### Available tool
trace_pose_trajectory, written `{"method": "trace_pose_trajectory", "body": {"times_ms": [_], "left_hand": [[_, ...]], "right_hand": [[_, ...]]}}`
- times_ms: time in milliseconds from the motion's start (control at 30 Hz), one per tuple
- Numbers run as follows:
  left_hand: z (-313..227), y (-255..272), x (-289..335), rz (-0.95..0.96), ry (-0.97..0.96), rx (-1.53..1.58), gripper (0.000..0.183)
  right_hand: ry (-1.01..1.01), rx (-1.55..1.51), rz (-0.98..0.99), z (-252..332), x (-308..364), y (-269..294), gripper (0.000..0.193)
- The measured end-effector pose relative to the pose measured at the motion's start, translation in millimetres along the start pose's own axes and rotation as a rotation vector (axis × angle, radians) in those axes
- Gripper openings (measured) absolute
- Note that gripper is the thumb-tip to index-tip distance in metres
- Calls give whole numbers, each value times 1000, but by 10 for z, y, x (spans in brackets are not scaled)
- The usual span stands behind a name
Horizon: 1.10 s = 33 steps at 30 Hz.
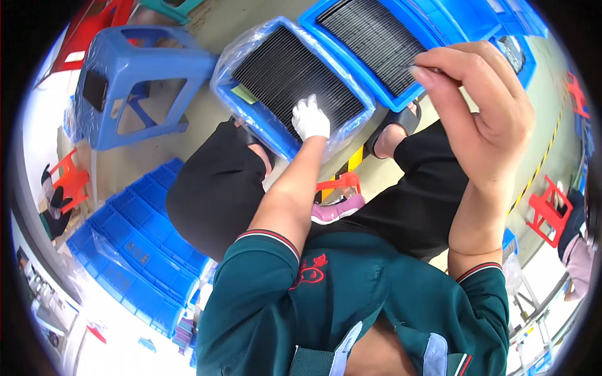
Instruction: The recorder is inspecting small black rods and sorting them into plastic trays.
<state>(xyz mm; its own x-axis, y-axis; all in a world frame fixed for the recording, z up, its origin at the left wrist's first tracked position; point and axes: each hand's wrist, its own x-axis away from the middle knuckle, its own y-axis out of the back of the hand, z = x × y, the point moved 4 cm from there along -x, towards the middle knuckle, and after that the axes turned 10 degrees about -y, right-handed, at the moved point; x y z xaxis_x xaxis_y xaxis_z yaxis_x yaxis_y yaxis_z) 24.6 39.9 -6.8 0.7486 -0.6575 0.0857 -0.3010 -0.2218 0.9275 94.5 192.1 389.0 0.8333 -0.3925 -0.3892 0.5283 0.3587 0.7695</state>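
Note:
My left hand (310, 119), in a white glove, reaches down onto the near part of a blue plastic-lined bin (276, 139). Its fingers curl against the thin black strips (285, 72) packed there in close rows; whatever lies between the fingertips is hidden. Bare and raised close to the camera, my right hand (486, 106) pinches a small, thin dark piece (434, 69) between thumb and forefinger. Behind it, a second blue bin (401, 100) holds more dark strips (373, 37) in rows.
At the left stands a blue plastic stool (116, 75). Stacked blue crates (135, 244) lie at lower left, and more blue bins (470, 19) at the far right. Red stools (547, 210) stand around. A yellow-black floor strip (356, 160) runs between my feet.

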Motion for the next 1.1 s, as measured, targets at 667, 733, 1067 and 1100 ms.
{"method": "trace_pose_trajectory", "body": {"times_ms": [667,733,1067,1100], "left_hand": [[734,-405,345,99,1075,1691,80],[766,-435,398,115,1144,1585,74],[234,441,-417,-295,612,436,57],[31,539,-621,-305,459,360,56]], "right_hand": [[35,39,-22,-1,9,30,10],[22,45,-49,-31,2,68,10],[-523,-292,-782,-334,742,1220,8],[-578,-258,-745,-346,842,1244,7]]}}
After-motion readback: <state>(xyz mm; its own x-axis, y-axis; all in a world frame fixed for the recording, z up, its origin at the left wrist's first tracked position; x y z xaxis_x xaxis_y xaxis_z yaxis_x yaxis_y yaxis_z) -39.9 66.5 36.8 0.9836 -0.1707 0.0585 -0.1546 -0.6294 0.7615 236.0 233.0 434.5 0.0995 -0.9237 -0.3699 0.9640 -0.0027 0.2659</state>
